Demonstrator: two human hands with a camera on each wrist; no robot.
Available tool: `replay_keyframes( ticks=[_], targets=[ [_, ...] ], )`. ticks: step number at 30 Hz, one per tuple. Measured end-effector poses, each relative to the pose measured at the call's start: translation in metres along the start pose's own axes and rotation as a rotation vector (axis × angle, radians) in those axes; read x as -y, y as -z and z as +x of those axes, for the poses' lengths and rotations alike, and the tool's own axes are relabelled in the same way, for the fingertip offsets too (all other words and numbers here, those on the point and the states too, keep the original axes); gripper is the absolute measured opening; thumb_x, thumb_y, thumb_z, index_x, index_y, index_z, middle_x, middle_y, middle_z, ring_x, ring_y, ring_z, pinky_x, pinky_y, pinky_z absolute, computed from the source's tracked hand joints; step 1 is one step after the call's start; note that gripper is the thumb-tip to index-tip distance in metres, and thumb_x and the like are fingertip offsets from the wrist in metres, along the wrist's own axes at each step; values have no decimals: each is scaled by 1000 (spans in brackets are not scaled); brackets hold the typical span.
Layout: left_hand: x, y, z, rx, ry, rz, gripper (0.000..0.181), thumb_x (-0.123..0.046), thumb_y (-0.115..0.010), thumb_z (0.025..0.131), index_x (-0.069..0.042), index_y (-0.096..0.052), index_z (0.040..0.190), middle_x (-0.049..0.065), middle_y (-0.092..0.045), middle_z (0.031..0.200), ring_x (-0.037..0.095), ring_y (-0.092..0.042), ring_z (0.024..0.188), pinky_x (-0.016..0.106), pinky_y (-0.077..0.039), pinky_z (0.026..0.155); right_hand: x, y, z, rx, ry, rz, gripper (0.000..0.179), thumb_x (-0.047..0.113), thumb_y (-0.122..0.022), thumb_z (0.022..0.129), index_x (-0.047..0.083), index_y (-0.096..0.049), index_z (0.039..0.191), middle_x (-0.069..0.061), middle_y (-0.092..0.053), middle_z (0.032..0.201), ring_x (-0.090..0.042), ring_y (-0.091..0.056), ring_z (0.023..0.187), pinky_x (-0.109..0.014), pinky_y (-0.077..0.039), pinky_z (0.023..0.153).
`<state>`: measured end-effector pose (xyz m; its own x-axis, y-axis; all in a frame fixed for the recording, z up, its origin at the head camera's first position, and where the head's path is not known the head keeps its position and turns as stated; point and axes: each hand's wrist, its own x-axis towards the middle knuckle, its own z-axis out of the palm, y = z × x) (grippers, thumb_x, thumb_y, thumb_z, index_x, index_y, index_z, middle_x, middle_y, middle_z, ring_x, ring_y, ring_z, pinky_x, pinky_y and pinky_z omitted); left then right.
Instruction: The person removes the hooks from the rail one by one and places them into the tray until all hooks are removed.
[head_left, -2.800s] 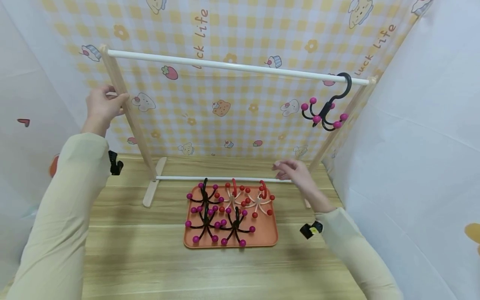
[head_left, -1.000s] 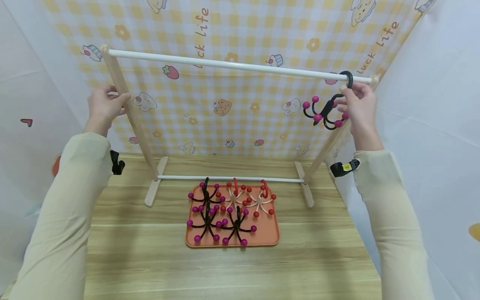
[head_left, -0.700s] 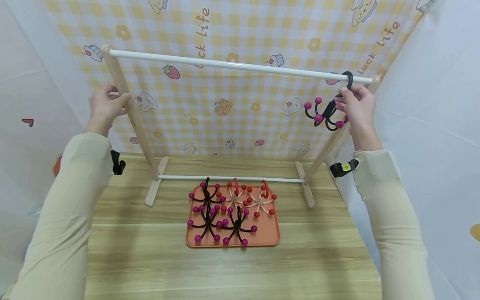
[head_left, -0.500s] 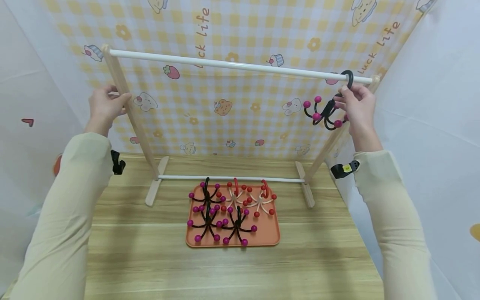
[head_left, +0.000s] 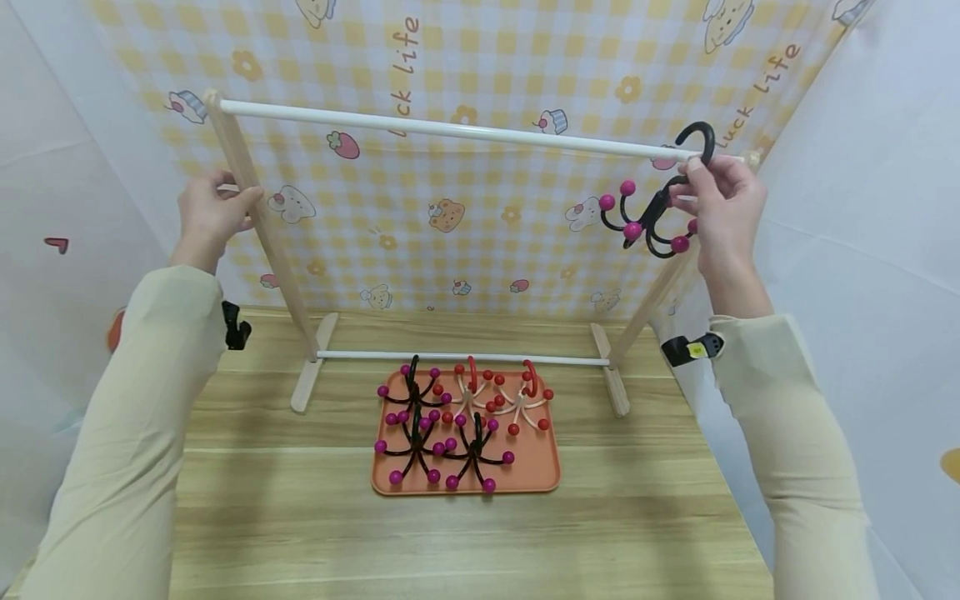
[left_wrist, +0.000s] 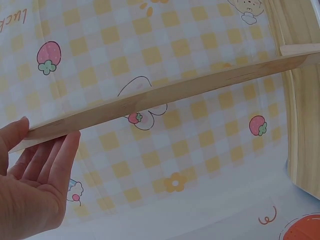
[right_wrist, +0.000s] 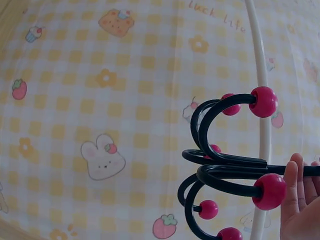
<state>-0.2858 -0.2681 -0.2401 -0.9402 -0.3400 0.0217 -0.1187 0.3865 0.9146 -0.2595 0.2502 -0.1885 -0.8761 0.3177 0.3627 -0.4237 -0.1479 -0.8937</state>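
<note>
My left hand (head_left: 206,217) pinches the left wooden post (head_left: 273,255) of the rack between thumb and fingers; the left wrist view shows this hand (left_wrist: 42,185) at one end of the visible post (left_wrist: 165,95). On the other side, my right hand (head_left: 726,212) pinches the neck of a black multi-arm hanger (head_left: 655,211) with pink ball tips. The hanger's hook stands above the white top rod (head_left: 450,130), near its right end. In the right wrist view, the curved hanger arms (right_wrist: 220,175) spread in front of the rod, fingers (right_wrist: 295,185) at the stem.
An orange tray (head_left: 525,475) on the wooden table holds black hangers (head_left: 474,450) with pink balls and cream hangers (head_left: 521,402) with red balls and hooks. A white lower rod (head_left: 360,356) runs behind it. A checkered cloth (head_left: 480,250) hangs behind the rack.
My right hand has risen from near the tray to the hanger on the rod, taken its neck and lifted the hook above the rod. The left hand keeps its hold on the post.
</note>
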Motion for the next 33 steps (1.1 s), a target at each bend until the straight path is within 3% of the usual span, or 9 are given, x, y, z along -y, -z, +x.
replay_keyframes(
  ticks=[13,33],
  targets=[
    [1,0,1,2,-7,12,54,-32,-52,87,-6,-38,132,16,-38,133,24,-43,116,12,-48,70,-8,0,-32,117,-79,-13,10,7,-67,79,1,-60,80,-9,-64,77,-15,-56,54,-21,-53,54],
    [0,0,-1,6,-4,2,55,-32,-52,87,-6,-37,133,16,-38,133,23,-43,116,11,-48,68,-29,1,-67,289,-321,-83,11,12,-67,80,6,-61,71,-3,-64,75,-8,-48,52,-16,-48,50]
  ],
)
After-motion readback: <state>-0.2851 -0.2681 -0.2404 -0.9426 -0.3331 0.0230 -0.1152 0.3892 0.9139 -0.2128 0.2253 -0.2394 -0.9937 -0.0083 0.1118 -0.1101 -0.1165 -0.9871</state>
